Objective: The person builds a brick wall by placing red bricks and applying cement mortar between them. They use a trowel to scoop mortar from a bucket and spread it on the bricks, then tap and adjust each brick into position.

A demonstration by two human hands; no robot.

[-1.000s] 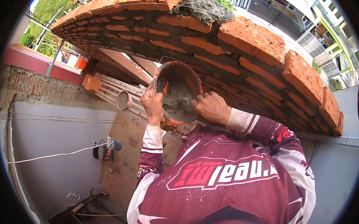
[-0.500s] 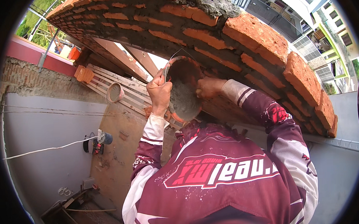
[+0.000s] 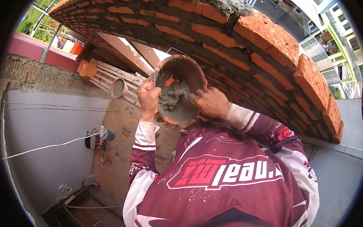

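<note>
An orange-red bucket [image 3: 201, 71] with a thin wire handle is tilted in front of me, beside the brick wall [image 3: 227, 42]. Wet grey mortar [image 3: 173, 96] lies in a lump inside it, and a bare orange patch shows above the lump. My left hand [image 3: 149, 99] is closed on the bucket's left rim. My right hand [image 3: 210, 103] reaches over the right rim with its fingers curled inside, next to the mortar. What those fingers hold, if anything, is hidden.
Whole bricks [image 3: 268, 36] top the curved wall, with fresh mortar [image 3: 229, 3] at the upper middle. Beyond the bucket, a slatted wooden platform [image 3: 112, 74] carries bricks [image 3: 87, 69] and a second bucket [image 3: 118, 88]. A white cable [image 3: 51, 150] crosses the left side.
The bucket has shifted slightly left and shows more of its inside. The mortar is now a lump toward the left. My right hand has moved further in over the rim.
</note>
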